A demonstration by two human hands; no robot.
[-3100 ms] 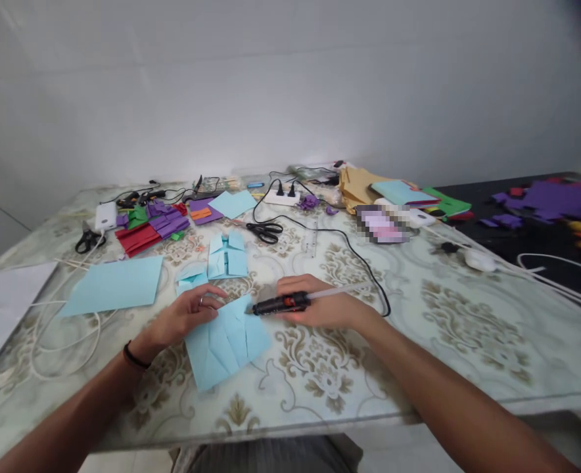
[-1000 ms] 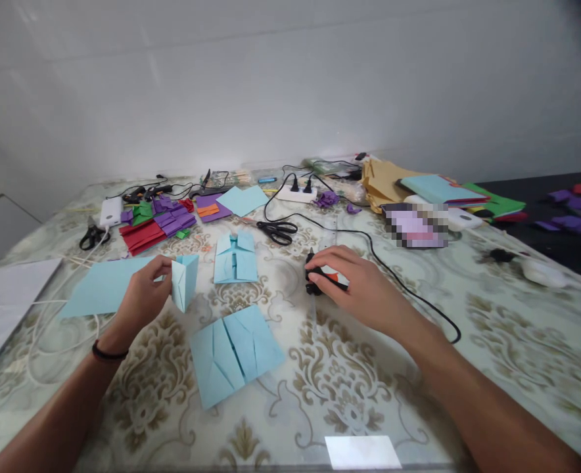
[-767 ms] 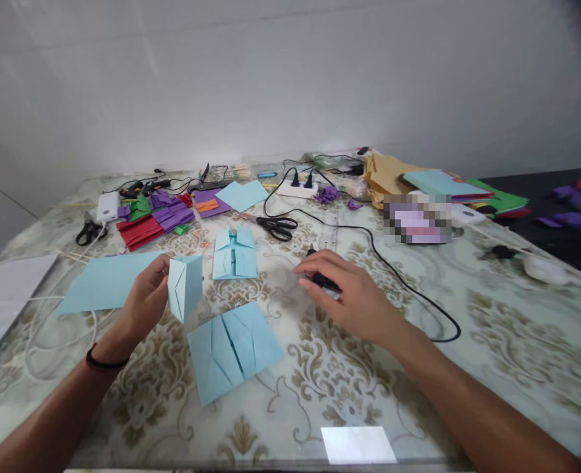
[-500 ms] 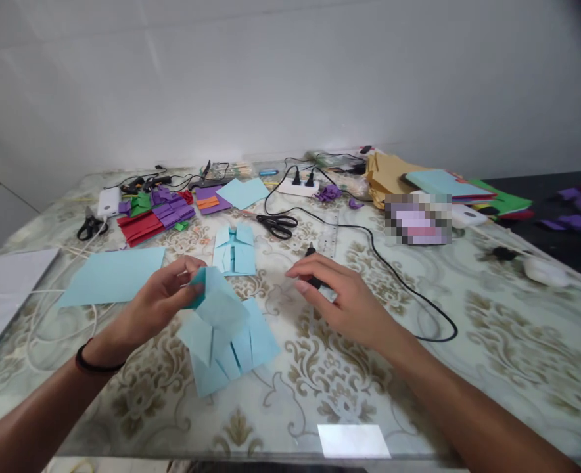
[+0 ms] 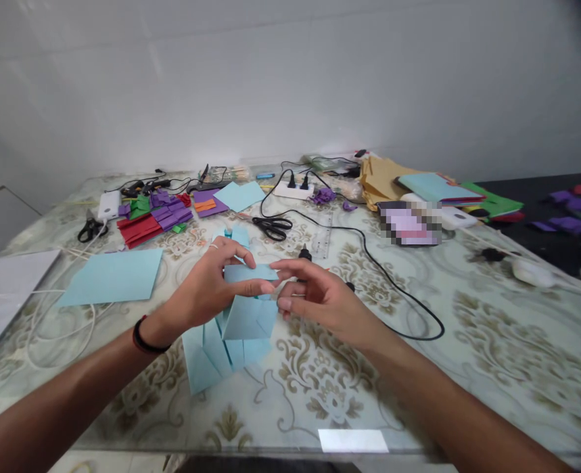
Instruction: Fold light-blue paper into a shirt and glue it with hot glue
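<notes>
My left hand holds a folded piece of light blue paper above the table, thumb in front and fingers behind. My right hand is at the paper's right edge, its index fingertip against the upper corner and thumb beside the lower flap. Beneath lies another creased blue paper, partly covered by the held one. A further folded blue paper sits behind my left hand, mostly hidden. Behind my right hand a black corded tool shows only its tip and a bit of its body.
Black-handled scissors and a clear ruler lie farther back. A flat blue sheet is on the left. A black cable loops from the power strip round the right side. Folded red paper and yellow envelopes lie at the back.
My left hand has moved right with the folded paper, turning it. My right hand has come left from above the black tool to the paper's edge.
</notes>
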